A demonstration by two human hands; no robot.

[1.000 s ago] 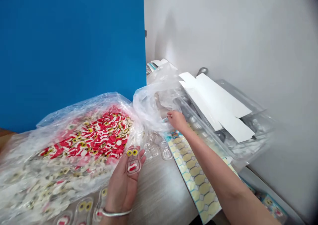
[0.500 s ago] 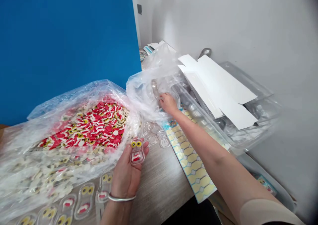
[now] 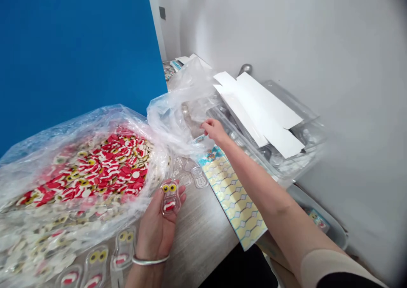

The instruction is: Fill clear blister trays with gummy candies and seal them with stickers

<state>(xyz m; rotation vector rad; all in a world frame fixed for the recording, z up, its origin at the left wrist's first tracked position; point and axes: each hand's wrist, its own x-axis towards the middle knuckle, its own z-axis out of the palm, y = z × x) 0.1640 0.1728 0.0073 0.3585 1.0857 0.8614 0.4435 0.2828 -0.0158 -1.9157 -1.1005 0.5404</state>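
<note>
My left hand (image 3: 157, 233), palm up, holds a small clear plastic blister shell (image 3: 170, 198) with two yellow eye pieces and a red-and-white teeth piece inside. My right hand (image 3: 212, 130) is at the mouth of a clear plastic bag (image 3: 171, 120), its fingers drawn together; what they hold, if anything, is too small to make out. A big open clear bag of red, white and yellow pieces (image 3: 104, 165) lies at the left. Several filled shells (image 3: 124, 247) rest at the lower left. Clear shells without pieces (image 3: 199, 175) lie between the bags.
A yellow-and-blue patterned sheet (image 3: 233, 195) lies under my right forearm. Behind it stands a clear plastic bin (image 3: 286, 173) with white card pieces (image 3: 263, 110) on top. A blue panel (image 3: 76, 46) rises at the back left, beside a grey wall.
My right hand has drawn back slightly from inside the clear bag toward its near edge. The view has shifted, so the scene sits further left. My left hand still holds the filled shell.
</note>
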